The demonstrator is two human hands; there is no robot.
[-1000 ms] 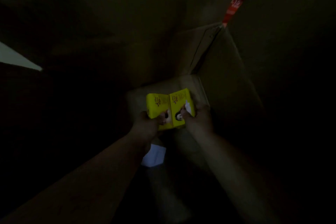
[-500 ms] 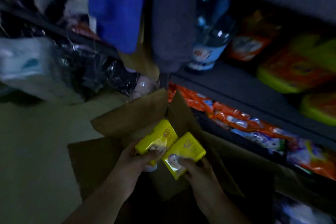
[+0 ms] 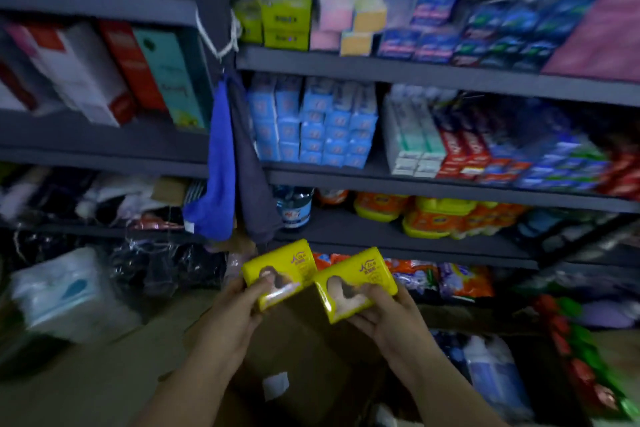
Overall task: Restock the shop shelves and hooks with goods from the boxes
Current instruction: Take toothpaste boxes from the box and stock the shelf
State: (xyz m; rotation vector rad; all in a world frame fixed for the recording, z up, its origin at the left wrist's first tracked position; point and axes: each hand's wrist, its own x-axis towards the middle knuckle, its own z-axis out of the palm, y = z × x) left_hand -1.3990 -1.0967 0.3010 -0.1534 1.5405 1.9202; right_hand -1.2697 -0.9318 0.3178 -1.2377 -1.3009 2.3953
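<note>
Left hand [image 3: 231, 319] grasps yellow pack [image 3: 280, 272]; right hand [image 3: 388, 317] grasps second yellow pack [image 3: 356, 282] — packs just touching, above open cardboard box [image 3: 298, 350]. Shelves [image 3: 398, 180] ahead of hands. Risk: glossy wrap slips from fingertip hold — pack drops into box.

Dark grey metal shelving [image 3: 415, 71] fills the wall in several tiers, its boards running from the left edge to the right edge of the view. A blue cloth [image 3: 216, 163] and a grey cloth [image 3: 254, 184] hang side by side from the upright between two shelf bays. The floor [image 3: 86, 374] below is plain and dull. The light is dim.
</note>
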